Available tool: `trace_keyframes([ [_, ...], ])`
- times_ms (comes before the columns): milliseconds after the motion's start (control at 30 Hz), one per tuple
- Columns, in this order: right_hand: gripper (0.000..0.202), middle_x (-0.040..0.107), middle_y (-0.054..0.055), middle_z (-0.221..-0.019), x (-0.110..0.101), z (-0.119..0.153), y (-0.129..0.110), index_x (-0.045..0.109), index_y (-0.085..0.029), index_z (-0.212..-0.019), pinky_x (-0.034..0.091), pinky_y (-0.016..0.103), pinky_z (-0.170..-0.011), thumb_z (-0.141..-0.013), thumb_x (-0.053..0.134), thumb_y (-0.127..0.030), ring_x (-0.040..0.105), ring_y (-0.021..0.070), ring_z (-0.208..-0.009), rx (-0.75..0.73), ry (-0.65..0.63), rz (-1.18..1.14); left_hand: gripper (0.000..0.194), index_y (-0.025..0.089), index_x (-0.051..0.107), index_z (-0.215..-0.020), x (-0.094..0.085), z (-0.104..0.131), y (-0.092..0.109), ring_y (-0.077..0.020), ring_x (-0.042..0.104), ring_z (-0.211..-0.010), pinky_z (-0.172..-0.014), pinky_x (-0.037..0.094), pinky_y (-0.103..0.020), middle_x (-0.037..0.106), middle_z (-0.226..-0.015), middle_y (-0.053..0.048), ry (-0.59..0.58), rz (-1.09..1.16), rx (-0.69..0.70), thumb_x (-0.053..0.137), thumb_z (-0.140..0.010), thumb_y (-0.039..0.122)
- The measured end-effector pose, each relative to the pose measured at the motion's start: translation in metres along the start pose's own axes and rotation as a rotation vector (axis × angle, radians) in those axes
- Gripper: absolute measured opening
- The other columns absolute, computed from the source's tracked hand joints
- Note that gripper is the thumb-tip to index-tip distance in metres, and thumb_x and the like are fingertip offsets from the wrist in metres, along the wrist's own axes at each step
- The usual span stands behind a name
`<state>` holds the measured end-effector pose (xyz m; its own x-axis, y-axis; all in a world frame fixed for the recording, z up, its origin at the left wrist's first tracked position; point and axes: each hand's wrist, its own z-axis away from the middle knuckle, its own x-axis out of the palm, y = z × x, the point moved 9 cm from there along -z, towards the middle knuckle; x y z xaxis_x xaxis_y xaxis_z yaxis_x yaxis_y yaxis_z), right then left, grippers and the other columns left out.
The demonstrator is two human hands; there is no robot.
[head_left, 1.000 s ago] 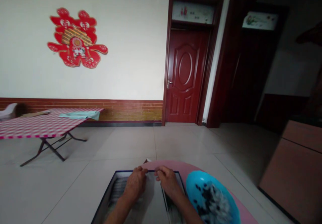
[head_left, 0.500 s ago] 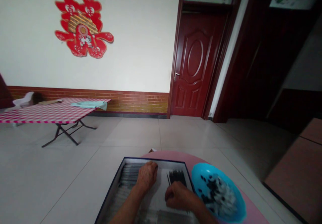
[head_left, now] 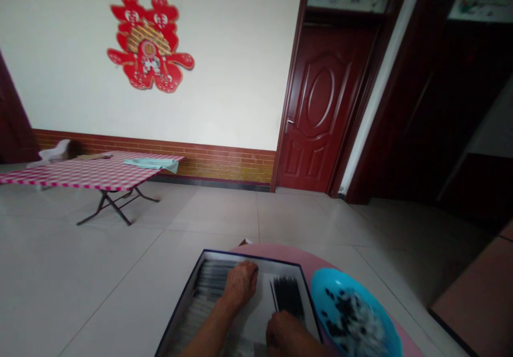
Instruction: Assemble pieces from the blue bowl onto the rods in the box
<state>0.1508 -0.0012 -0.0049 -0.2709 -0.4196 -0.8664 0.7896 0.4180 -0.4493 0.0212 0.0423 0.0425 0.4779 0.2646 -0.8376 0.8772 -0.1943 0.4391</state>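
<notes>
So the setup was a round pink table [head_left: 288, 253] on a pale tiled floor [head_left: 120, 271], with a white wall, a strip of brick along its base, one big red paper cutout [head_left: 150, 47] stuck up there and one glossy dark red door [head_left: 316, 111]. One folding table [head_left: 80, 172] with a red check cloth stood well off to the left. On the pink table sat one shallow dark-rimmed box [head_left: 188, 293] with rows of thin dark sticks [head_left: 286, 295] inside, and just beside it one smooth blue plastic bowl [head_left: 320, 287] of small black and white bits. Left hand [head_left: 240, 285] lay flat in the box, fingers loosely curled down on the sticks. Right hand [head_left: 282, 333] was a closed fist at the box's near end, couldn't tell if it gripped anything
</notes>
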Motion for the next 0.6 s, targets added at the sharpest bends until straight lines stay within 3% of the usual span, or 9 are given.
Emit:
trace_keyframes([
  [100, 0.024, 0.072, 0.005, -0.079, 0.003, -0.002, 0.005, 0.072, -0.020, -0.074, 0.040, 0.022, -0.061, -0.058, 0.055, -0.013, 0.065, 0.0193, -0.076, 0.042, -0.064, -0.020, 0.024, 0.019, 0.066, -0.091, -0.001, 0.000, -0.001, -0.0225, 0.062, -0.086, -0.078, 0.043, -0.031, 0.067, -0.089, -0.009, 0.022, 0.073, -0.019, 0.043, -0.086, 0.019],
  [233, 0.022, 0.070, 0.002, -0.078, -0.027, 0.004, -0.001, 0.070, -0.019, -0.076, 0.038, 0.020, -0.057, -0.065, 0.051, -0.018, 0.062, 0.0162, -0.073, 0.029, 0.006, -0.122, 0.027, 0.018, 0.068, -0.092, -0.001, -0.004, -0.005, -0.0220, 0.062, -0.086, -0.079, 0.043, -0.030, 0.069, -0.088, -0.008, 0.046, 0.214, -0.070, 0.042, -0.086, 0.023],
  [367, 0.019, 0.058, -0.003, -0.058, -0.062, 0.001, -0.012, 0.065, -0.015, -0.065, 0.031, 0.019, -0.050, -0.068, 0.048, -0.021, 0.051, 0.0105, -0.057, -0.075, -0.006, -0.321, 0.052, 0.014, 0.068, -0.079, 0.006, -0.010, -0.003, -0.0173, 0.061, -0.059, -0.057, 0.045, -0.026, 0.066, -0.065, -0.006, -0.007, 0.392, -0.142, 0.026, -0.093, 0.041],
  [433, 0.019, 0.054, -0.004, -0.055, -0.074, -0.006, -0.009, 0.063, -0.015, -0.065, 0.029, 0.019, -0.048, -0.070, 0.047, -0.024, 0.046, 0.0088, -0.052, -0.072, 0.012, -0.468, 0.065, 0.011, 0.068, -0.082, 0.013, -0.010, 0.000, -0.0151, 0.057, -0.050, -0.047, 0.041, -0.023, 0.064, -0.061, -0.005, -0.078, 0.599, -0.196, 0.020, -0.092, 0.054],
  [533, 0.023, 0.057, -0.003, -0.060, -0.077, -0.020, -0.004, 0.063, -0.015, -0.070, 0.035, 0.020, -0.050, -0.073, 0.045, -0.029, 0.048, 0.0094, -0.053, -0.071, 0.055, -0.664, 0.065, 0.010, 0.069, -0.084, 0.022, -0.007, 0.011, -0.0139, 0.055, -0.052, -0.045, 0.039, -0.022, 0.063, -0.064, -0.005, -0.186, 1.033, -0.233, 0.040, -0.081, 0.068],
  [600, 0.025, 0.061, -0.001, -0.063, -0.076, -0.029, -0.002, 0.064, -0.015, -0.072, 0.038, 0.021, -0.053, -0.074, 0.046, -0.033, 0.051, 0.0106, -0.056, -0.057, 0.111, -0.706, 0.053, 0.011, 0.069, -0.080, 0.018, -0.006, 0.020, -0.0135, 0.055, -0.057, -0.049, 0.039, -0.021, 0.062, -0.065, -0.004, -0.213, 1.197, -0.170, 0.059, -0.072, 0.062],
])
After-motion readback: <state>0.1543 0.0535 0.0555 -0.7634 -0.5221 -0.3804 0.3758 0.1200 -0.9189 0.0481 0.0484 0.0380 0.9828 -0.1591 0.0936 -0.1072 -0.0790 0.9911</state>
